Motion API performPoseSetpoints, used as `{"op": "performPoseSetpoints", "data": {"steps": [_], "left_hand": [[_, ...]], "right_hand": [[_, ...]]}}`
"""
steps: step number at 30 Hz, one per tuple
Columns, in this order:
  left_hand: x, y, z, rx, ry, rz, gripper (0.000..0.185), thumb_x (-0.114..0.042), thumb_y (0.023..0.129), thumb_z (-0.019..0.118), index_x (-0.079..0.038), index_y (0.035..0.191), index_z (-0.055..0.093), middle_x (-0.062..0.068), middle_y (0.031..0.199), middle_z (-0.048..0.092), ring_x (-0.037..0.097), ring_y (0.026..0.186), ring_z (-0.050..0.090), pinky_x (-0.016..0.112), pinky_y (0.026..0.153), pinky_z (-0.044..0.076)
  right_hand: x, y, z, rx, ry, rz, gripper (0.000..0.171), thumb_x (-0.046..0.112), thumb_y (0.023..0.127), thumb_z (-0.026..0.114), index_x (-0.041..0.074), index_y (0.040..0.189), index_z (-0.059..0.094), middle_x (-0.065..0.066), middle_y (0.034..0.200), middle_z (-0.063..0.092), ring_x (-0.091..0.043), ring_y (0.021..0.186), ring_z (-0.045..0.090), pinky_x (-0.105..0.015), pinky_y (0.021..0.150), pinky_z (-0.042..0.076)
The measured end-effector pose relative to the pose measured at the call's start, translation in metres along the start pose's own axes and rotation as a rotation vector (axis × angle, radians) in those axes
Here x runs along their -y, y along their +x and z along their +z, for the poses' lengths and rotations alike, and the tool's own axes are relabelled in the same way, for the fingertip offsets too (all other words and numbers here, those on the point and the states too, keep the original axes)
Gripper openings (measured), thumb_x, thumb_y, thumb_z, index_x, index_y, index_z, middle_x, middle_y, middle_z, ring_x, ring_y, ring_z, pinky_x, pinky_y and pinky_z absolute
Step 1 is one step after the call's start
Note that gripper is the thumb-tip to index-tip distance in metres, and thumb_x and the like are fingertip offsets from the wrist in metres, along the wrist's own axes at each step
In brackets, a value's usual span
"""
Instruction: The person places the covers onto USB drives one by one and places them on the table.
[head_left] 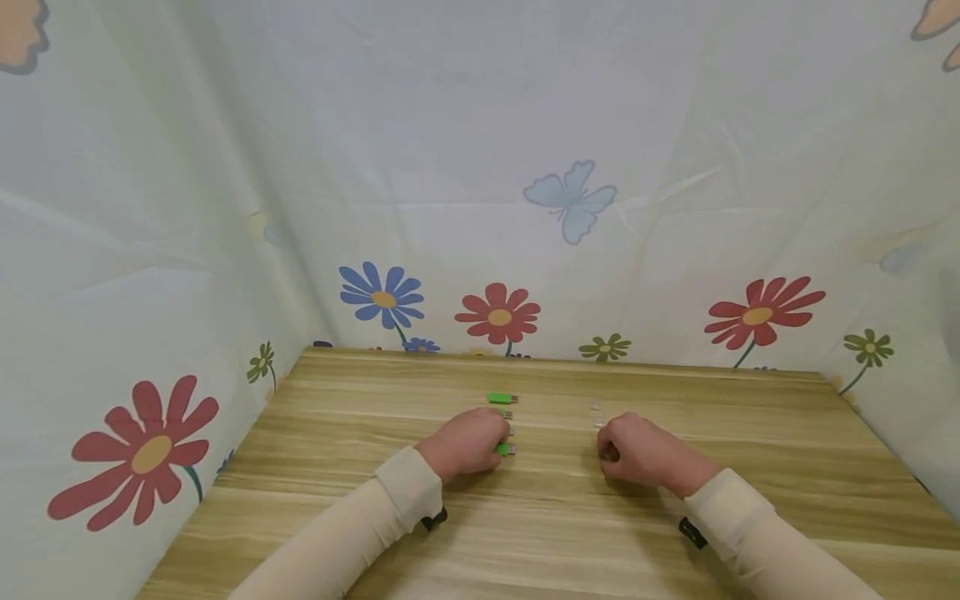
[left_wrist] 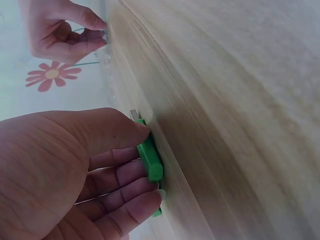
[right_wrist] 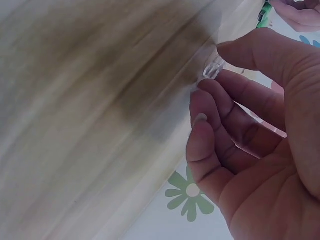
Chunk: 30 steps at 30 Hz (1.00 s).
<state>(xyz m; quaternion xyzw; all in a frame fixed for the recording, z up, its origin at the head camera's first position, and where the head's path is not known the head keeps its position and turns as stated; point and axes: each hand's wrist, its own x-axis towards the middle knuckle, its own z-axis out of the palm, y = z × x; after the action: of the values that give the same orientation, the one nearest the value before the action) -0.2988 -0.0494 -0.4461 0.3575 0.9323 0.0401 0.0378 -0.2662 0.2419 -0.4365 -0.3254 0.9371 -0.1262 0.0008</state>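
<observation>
**Both hands down on small parts at the middle of the table**

Across the wooden table (head_left: 555, 517), enclosed on three sides by a flower-and-butterfly printed cloth (head_left: 480, 167), two arms in cream sleeves (head_left: 352, 533) reach toward the centre. On the wood, the left hand (head_left: 467, 443) curls over a row of green USB sticks; the left wrist view shows thumb and fingers (left_wrist: 131, 172) pinching one green USB stick (left_wrist: 149, 159) against the tabletop, its metal plug pointing away from the palm. Another green stick (head_left: 502, 398) lies free just beyond that hand. The right hand (head_left: 637, 452), well apart from the left, has its fingers curled; the right wrist view shows thumb and forefinger nipping a small clear cap (right_wrist: 212, 70) at the table surface. Two more clear caps (head_left: 597, 408) lie just beyond the right hand's knuckles.
</observation>
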Motion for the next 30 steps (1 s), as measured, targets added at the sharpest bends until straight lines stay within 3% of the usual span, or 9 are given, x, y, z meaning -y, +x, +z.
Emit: {"op": "performPoseSetpoints", "data": {"steps": [13, 21, 30], "left_hand": [[0.000, 0.004, 0.000, 0.030, 0.031, -0.011, 0.029, -0.016, 0.089, 0.077, -0.016, 0.067, 0.058, -0.006, 0.064, 0.043, 0.011, 0.059, 0.040, 0.023, 0.058, 0.036], [0.001, 0.005, 0.001, 0.048, 0.069, 0.000, 0.023, -0.022, 0.085, 0.078, -0.017, 0.071, 0.061, -0.008, 0.067, 0.051, 0.010, 0.063, 0.042, 0.024, 0.061, 0.039], [0.000, 0.001, 0.002, 0.029, 0.105, 0.018, 0.028, -0.025, 0.084, 0.079, -0.018, 0.068, 0.056, -0.008, 0.067, 0.048, 0.010, 0.064, 0.043, 0.025, 0.058, 0.038]], "right_hand": [[-0.002, 0.002, -0.002, 0.032, 0.009, -0.005, 0.021, 0.006, 0.077, 0.075, 0.018, 0.066, 0.062, 0.011, 0.063, 0.051, -0.001, 0.059, 0.042, -0.021, 0.057, 0.039], [0.002, 0.003, 0.000, 0.056, -0.051, 0.015, 0.021, 0.009, 0.073, 0.072, 0.019, 0.064, 0.057, 0.012, 0.061, 0.048, -0.003, 0.055, 0.041, -0.022, 0.053, 0.037], [0.009, 0.004, -0.002, 0.055, -0.098, 0.019, 0.022, 0.009, 0.069, 0.072, 0.019, 0.060, 0.055, 0.011, 0.056, 0.048, -0.004, 0.052, 0.041, -0.023, 0.051, 0.038]]}}
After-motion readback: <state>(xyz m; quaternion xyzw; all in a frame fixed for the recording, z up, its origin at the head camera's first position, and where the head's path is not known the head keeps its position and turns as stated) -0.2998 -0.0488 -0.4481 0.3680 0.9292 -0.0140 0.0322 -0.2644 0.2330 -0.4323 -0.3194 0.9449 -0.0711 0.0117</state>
